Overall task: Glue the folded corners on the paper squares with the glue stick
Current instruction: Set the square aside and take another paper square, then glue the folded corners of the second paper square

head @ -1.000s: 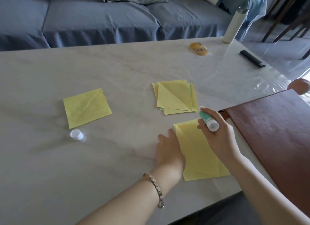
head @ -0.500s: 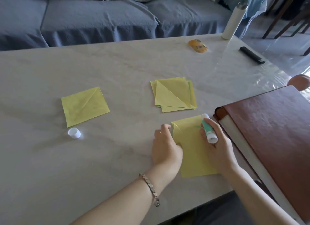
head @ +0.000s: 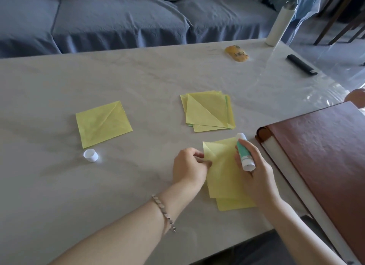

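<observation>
A small pile of yellow paper squares (head: 223,175) lies near the table's front edge. My left hand (head: 189,166) pinches the left edge of the top square, whose far-left corner is lifted. My right hand (head: 256,175) grips the green-and-white glue stick (head: 244,152), with its white tip down on the far part of that square. A stack of several folded yellow squares (head: 207,111) lies farther back. A single yellow square (head: 102,123) lies to the left, with the white glue cap (head: 90,155) just in front of it.
A large brown-covered book (head: 325,150) lies along the right edge of the marble table (head: 138,77). At the back right stand a white bottle (head: 279,25), a yellow packet (head: 237,54) and a black lighter-like object (head: 302,67). A blue sofa is behind.
My right hand has lowered the glue stick from above the paper until its tip meets the top square. My left hand has gone from resting on the sheet's edge to pinching it.
</observation>
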Action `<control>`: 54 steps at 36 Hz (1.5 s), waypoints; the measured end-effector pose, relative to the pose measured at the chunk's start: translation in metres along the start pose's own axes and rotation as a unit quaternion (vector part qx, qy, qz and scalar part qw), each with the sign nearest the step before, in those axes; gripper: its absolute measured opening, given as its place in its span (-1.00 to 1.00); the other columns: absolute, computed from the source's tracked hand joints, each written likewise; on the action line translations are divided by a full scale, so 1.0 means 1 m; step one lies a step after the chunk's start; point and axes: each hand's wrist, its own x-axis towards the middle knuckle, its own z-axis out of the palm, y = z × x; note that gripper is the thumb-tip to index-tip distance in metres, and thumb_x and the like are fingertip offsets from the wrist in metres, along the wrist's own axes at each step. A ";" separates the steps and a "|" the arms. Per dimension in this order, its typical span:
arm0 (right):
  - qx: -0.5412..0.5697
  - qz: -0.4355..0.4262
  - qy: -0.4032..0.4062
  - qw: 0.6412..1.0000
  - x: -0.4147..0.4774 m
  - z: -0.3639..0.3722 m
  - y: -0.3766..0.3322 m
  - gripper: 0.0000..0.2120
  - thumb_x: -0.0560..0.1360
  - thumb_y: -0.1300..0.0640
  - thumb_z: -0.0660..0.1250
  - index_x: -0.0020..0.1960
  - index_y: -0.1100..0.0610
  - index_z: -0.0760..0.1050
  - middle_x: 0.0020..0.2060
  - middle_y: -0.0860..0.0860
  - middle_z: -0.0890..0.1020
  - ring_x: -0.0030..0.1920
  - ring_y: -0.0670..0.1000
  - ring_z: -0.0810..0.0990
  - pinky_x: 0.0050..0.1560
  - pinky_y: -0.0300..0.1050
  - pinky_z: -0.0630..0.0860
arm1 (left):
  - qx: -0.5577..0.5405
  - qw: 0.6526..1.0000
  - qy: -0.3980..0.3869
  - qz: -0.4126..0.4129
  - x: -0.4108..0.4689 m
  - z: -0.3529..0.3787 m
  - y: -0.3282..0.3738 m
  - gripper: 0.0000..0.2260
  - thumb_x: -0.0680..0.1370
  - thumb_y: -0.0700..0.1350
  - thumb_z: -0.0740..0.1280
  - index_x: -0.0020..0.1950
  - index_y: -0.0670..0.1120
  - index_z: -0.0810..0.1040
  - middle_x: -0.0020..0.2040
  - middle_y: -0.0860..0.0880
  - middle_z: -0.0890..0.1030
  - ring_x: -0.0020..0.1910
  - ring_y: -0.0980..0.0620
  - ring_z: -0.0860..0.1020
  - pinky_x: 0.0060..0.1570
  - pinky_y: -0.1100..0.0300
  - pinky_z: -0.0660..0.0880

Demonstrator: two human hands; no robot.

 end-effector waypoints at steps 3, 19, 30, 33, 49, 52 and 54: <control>0.010 -0.032 0.009 0.999 0.002 0.008 -0.015 -0.60 0.47 0.19 0.33 0.21 -0.16 0.42 -0.02 -0.29 0.51 -0.03 -0.28 0.52 -0.09 -0.47 0.41 | 0.001 0.998 0.034 0.046 -0.005 -0.031 -0.010 -0.84 0.44 -0.17 0.45 -0.12 0.04 0.51 -0.27 0.12 0.58 -0.22 0.10 0.57 -0.34 0.43 0.39; 0.070 -0.026 -0.161 0.984 -0.020 0.104 -0.084 -0.63 0.48 0.13 0.35 0.15 -0.26 0.38 -0.02 -0.11 0.64 -0.03 -0.18 0.59 -0.08 -0.30 0.48 | 0.251 0.924 0.167 0.234 -0.046 -0.124 -0.136 -0.74 0.40 -0.26 0.26 0.06 -0.08 0.54 0.07 -0.05 0.43 -0.08 -0.11 0.56 -0.21 0.18 0.53; 0.092 0.015 -0.151 0.984 -0.018 0.101 -0.095 -0.70 0.49 0.20 0.34 0.03 -0.20 0.44 -0.12 -0.02 0.64 -0.16 0.09 0.57 -0.26 -0.40 0.41 | 0.423 0.849 0.072 0.309 -0.056 -0.125 -0.172 -0.51 0.51 0.14 0.09 0.38 -0.03 0.34 0.39 -0.12 0.42 0.40 -0.06 0.24 0.31 -0.04 0.13; 0.082 0.018 -0.155 0.984 -0.018 0.099 -0.096 -0.70 0.49 0.18 0.34 0.04 -0.21 0.44 -0.10 0.00 0.66 -0.10 0.10 0.60 -0.22 -0.40 0.42 | 0.411 0.847 0.085 0.325 -0.059 -0.124 -0.172 -0.55 0.54 0.15 0.07 0.33 -0.02 0.43 0.35 -0.12 0.47 0.37 -0.08 0.29 0.27 -0.07 0.17; 0.093 0.052 -0.125 0.986 -0.019 0.116 -0.117 -0.90 0.47 0.08 0.33 -0.06 -0.10 0.52 -0.42 -0.03 0.51 -0.40 -0.05 0.45 -0.32 -0.25 0.42 | 0.376 0.864 0.099 0.319 -0.053 -0.126 -0.172 -0.52 0.48 0.19 0.14 0.30 -0.03 0.48 0.36 -0.07 0.47 0.39 -0.05 0.27 0.30 -0.11 0.15; 0.069 0.050 -0.131 0.988 -0.017 0.122 -0.120 -0.94 0.50 0.04 0.30 -0.14 -0.10 0.52 -0.49 -0.07 0.50 -0.48 -0.16 0.45 -0.38 -0.37 0.38 | 0.378 0.858 0.104 0.332 -0.057 -0.121 -0.172 -0.55 0.49 0.15 0.16 0.28 -0.03 0.50 0.31 -0.06 0.51 0.36 -0.10 0.37 0.28 -0.13 0.18; 0.048 0.052 -0.139 0.988 -0.016 0.128 -0.122 -0.82 0.53 0.03 0.26 -0.26 -0.10 0.47 -0.51 -0.08 0.50 -0.52 -0.21 0.44 -0.44 -0.42 0.33 | 0.377 0.857 0.103 0.336 -0.058 -0.121 -0.172 -0.56 0.49 0.13 0.16 0.28 -0.04 0.50 0.29 -0.05 0.53 0.33 -0.12 0.43 0.27 -0.13 0.20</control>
